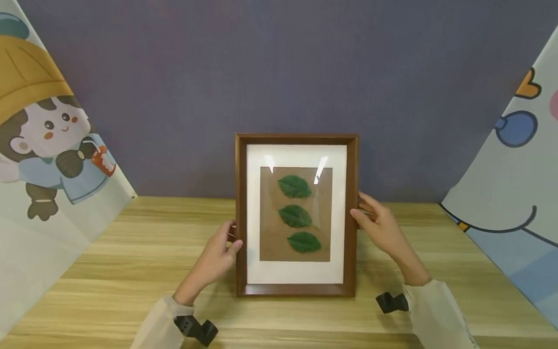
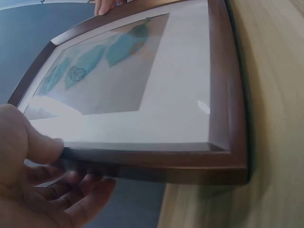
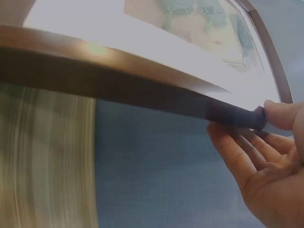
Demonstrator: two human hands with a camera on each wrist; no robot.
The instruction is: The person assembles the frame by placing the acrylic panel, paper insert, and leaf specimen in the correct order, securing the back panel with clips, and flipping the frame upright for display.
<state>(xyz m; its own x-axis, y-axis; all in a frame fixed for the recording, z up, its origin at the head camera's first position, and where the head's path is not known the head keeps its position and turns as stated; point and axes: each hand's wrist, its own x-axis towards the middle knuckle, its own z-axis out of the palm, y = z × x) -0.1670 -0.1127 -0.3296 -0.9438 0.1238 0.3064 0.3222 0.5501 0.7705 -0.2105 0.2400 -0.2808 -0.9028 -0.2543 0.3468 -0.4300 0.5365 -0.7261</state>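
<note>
A brown picture frame (image 1: 296, 290) stands upright in the middle of the head view, its front facing me. Behind its glass, a white mat (image 1: 296, 274) surrounds a brown panel with three green leaves (image 1: 295, 215). My left hand (image 1: 218, 254) grips the left side low down, thumb on the front edge and fingers behind. On the other side my right hand (image 1: 379, 225) holds the frame somewhat higher, thumb at the front, fingers round the back. In the left wrist view the left thumb (image 2: 45, 147) presses the frame's rim. Light glares off the glass.
The frame's lower edge is close over a wood-grain table (image 1: 131, 261). A dark grey-blue wall (image 1: 187, 97) rises behind it. Panels with cartoon prints, a child figure (image 1: 56, 140) on the left among them, flank both sides. Each wrist carries a black camera mount (image 1: 196, 329).
</note>
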